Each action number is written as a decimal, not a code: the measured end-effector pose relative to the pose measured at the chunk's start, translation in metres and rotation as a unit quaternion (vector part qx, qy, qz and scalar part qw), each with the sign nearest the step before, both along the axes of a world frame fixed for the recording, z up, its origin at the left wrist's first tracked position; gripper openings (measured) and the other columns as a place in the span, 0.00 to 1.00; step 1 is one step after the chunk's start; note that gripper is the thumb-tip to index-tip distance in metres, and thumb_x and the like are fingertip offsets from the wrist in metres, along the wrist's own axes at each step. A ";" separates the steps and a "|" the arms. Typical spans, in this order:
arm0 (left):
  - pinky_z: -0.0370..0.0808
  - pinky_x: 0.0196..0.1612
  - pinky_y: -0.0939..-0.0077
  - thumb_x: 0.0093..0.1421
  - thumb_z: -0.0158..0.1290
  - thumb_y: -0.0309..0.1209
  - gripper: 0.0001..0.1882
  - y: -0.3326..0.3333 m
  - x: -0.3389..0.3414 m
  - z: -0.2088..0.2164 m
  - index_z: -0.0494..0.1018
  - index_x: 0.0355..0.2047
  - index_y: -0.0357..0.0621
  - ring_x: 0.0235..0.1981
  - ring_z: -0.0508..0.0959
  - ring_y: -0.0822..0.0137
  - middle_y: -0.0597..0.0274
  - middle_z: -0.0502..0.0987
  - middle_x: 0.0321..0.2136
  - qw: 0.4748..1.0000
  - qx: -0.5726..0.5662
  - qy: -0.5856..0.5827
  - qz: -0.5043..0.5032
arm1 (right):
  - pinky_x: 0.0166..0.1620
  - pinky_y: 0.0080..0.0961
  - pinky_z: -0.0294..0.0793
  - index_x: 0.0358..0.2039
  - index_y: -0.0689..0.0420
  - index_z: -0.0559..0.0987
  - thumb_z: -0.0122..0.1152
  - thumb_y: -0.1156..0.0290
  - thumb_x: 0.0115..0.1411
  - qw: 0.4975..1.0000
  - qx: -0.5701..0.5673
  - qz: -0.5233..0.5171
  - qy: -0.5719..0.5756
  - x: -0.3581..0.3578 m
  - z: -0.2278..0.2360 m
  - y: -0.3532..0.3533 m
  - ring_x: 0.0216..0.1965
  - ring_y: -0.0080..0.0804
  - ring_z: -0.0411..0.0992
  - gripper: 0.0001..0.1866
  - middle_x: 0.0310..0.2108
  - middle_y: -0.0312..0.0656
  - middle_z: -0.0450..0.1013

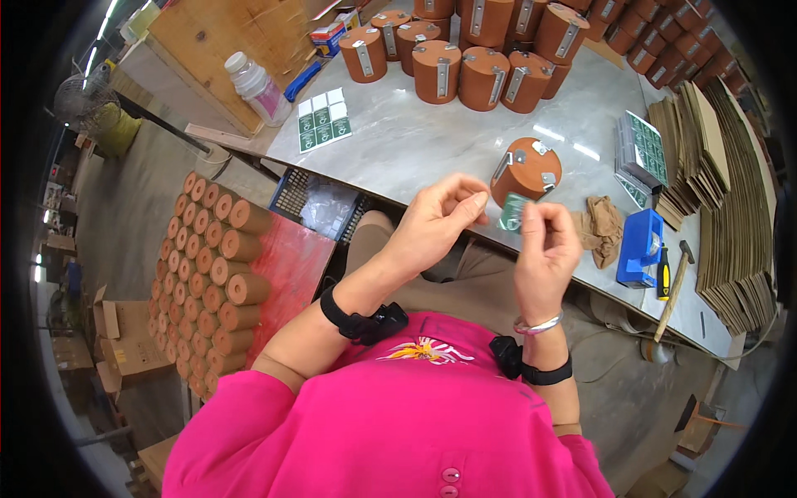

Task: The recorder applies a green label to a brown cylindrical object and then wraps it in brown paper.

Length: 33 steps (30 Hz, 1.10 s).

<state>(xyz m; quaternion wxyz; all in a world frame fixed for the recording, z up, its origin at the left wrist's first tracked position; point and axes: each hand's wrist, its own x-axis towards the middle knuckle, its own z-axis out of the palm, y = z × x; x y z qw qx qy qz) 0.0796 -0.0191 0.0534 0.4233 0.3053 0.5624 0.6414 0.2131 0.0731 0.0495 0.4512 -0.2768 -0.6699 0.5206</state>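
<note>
The right hand (pixel 550 241) pinches a green label (pixel 511 212), best held by its edge; the left hand (pixel 436 220) curls near the brown cylinder (pixel 531 170), thumb-to-forefinger contact unclear.

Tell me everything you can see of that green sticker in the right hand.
The green sticker is small and thin, with pale markings and a slightly shiny, paper or plastic look. The right hand pinches its right edge, hiding that part. It is tilted, just in front of the reddish-brown cylinder; whether they touch is unclear. The left hand is to its left, apparently not touching.
</note>
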 end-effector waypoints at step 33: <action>0.77 0.54 0.66 0.67 0.47 0.57 0.32 0.037 0.020 -0.016 0.66 0.58 0.43 0.51 0.77 0.69 0.60 0.75 0.51 0.940 0.085 -0.315 -0.097 | 0.32 0.12 0.62 0.30 0.60 0.75 0.59 0.70 0.68 0.999 -0.036 -0.014 0.038 0.012 0.009 0.002 0.29 0.11 0.61 0.10 0.26 0.26 0.68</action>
